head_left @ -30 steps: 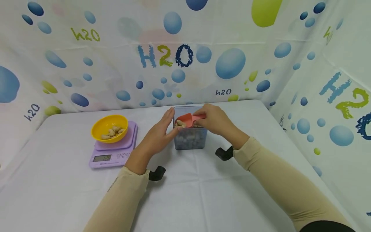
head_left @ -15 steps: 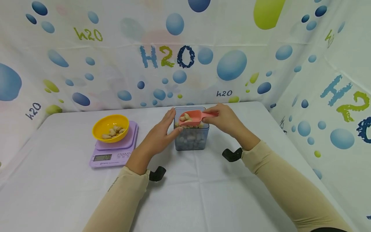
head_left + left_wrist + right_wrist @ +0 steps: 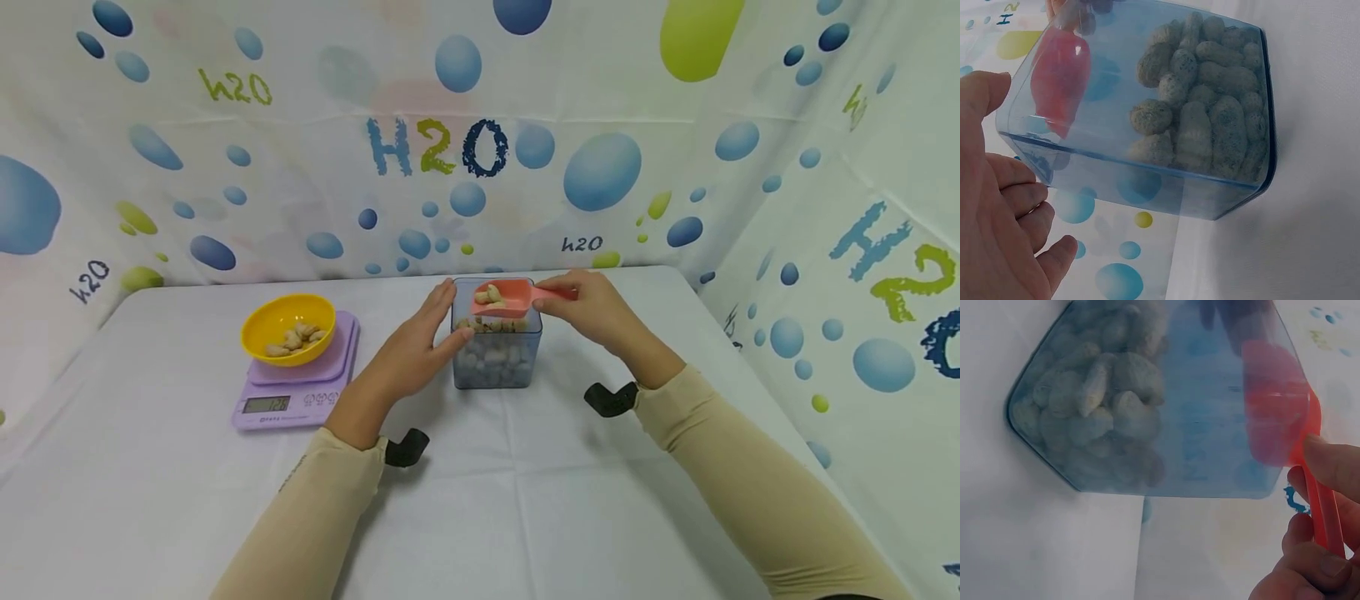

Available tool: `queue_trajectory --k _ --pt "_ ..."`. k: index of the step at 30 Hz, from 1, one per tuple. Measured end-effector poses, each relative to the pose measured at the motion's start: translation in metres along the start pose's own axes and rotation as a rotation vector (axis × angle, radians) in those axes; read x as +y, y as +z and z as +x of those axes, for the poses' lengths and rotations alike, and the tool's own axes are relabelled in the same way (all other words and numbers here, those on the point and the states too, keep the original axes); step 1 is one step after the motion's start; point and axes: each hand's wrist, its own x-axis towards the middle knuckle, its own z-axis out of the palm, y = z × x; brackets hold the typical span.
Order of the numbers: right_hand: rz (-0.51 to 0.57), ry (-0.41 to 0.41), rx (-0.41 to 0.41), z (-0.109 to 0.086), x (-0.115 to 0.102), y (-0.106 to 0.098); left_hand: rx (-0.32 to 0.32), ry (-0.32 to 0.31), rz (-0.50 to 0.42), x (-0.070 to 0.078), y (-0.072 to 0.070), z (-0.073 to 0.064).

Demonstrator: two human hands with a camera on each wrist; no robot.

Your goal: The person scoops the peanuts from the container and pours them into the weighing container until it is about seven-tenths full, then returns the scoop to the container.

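A clear bluish plastic container (image 3: 495, 367) holds unshelled peanuts (image 3: 1229, 125) in its lower part. My left hand (image 3: 405, 354) rests at its left side, fingers extended along the wall and thumb at the front rim. My right hand (image 3: 596, 312) pinches the handle of a coral-red scoop (image 3: 517, 296) between thumb and fingers. Its bowl, with a few peanuts in it, is over the container's opening, above the peanuts inside. In the right wrist view, part of the scoop (image 3: 1272, 406) shows through the container wall.
On the left, a yellow bowl (image 3: 273, 312) with several peanuts (image 3: 296, 336) stands on a purple kitchen scale (image 3: 300, 408) with a lit display. A white cloth (image 3: 465, 517) covers the table. Behind and to the right hangs a bubble-print curtain (image 3: 300, 167).
My right hand has lifted the scoop up out of the peanuts and shifted it right, with a few peanuts in it. The left hand has stayed at the container.
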Motion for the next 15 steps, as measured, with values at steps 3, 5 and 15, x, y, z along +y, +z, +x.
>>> queue_trajectory --k 3,5,15 --pt "0.013 -0.006 0.006 0.002 -0.004 -0.001 0.009 -0.011 -0.003 0.000 -0.006 -0.005" --pt "0.023 -0.016 0.014 0.003 -0.008 -0.001 0.021 -0.015 0.002 -0.002 -0.012 -0.009" --pt "0.041 -0.090 0.014 0.016 -0.044 0.010 0.085 -0.159 0.114 -0.028 -0.065 -0.052"
